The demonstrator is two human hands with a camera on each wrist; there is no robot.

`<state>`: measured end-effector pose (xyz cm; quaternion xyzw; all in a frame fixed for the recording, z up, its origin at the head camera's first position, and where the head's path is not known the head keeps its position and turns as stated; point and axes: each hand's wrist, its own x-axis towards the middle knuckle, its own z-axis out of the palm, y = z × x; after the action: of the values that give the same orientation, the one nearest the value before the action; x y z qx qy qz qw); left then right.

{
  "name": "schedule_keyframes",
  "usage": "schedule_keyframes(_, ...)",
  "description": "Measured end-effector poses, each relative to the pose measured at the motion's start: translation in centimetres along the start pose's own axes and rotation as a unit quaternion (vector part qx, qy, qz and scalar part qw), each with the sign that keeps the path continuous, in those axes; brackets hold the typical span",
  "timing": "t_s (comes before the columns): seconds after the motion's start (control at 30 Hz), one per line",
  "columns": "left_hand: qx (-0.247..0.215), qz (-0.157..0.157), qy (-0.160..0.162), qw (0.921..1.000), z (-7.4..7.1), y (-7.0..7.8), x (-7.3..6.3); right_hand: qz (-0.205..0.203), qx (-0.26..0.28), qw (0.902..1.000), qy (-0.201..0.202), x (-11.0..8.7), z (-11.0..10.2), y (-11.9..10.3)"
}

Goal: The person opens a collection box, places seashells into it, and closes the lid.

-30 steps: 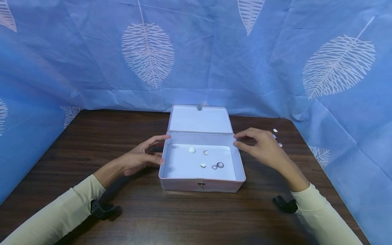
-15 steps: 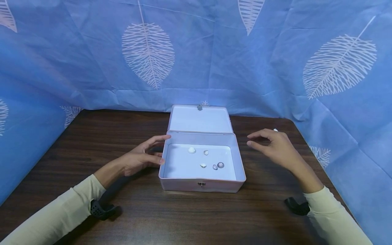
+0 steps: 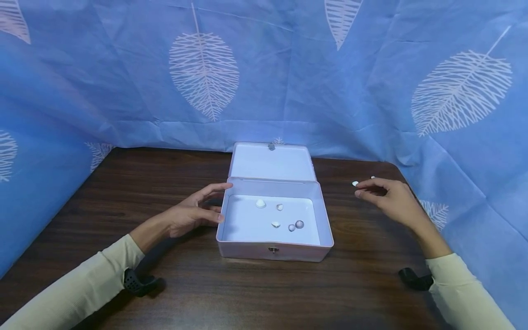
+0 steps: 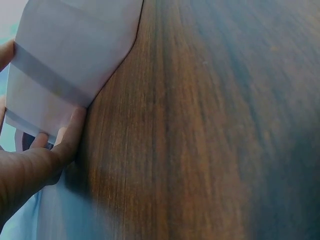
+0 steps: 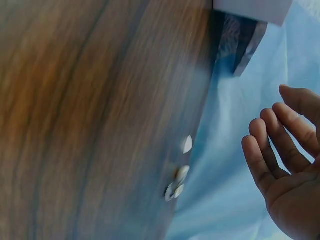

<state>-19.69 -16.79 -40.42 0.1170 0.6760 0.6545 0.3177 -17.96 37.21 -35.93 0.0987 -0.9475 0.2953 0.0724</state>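
Head view: from the lower left, a forearm in a pale yellow-green knit sleeve (image 3: pixel 90 279) slants up toward the middle, and the left hand (image 3: pixel 191 213) is spread, without clenching, against the side of a pale lilac rectangular metal box (image 3: pixel 243 250). Its forefinger stretches to the box's rim toward the back, while the thumb touches the rim nearer the front. In the left wrist view, a finger lies against the outer wall, low down by the dark brown wood-grained table (image 3: pixel 206 293).

The right arm comes from the lower right, angled up and leftward. The right hand (image 3: pixel 389 199) holds nothing; its fingers are loosely extended, thumb and forefinger tips slightly apart, pointing toward the box but well apart from it. Small whitish seashells (image 5: pixel 187 144) lie on the table near those fingertips; the right wrist view shows four, three of them bunched together.

Inside the box, whose white-lined lid (image 3: pixel 272 162) is tilted back, five small white and mauve rounded shells (image 3: pixel 261 203) rest on the bottom, well apart from both hands.
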Motion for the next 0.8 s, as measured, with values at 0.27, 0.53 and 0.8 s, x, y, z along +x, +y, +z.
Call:
schedule_keyframes(0.27,-0.003,-0.004,-0.001,1.0,0.1,0.1,0.1,0.07,0.044,0.9965,-0.001,0.9,-1.0,4.2)
schedule_keyframes(0.53,-0.001,0.0,-0.006,1.0,0.1,0.0,0.2,0.102,-0.006,0.9946,-0.016,1.3,-1.7,8.4)
schedule_keyframes(0.8,-0.004,0.002,-0.005,1.0,-0.1,-0.1,0.1,0.143,-0.001,0.9874,-0.069,1.6,-2.5,9.9)
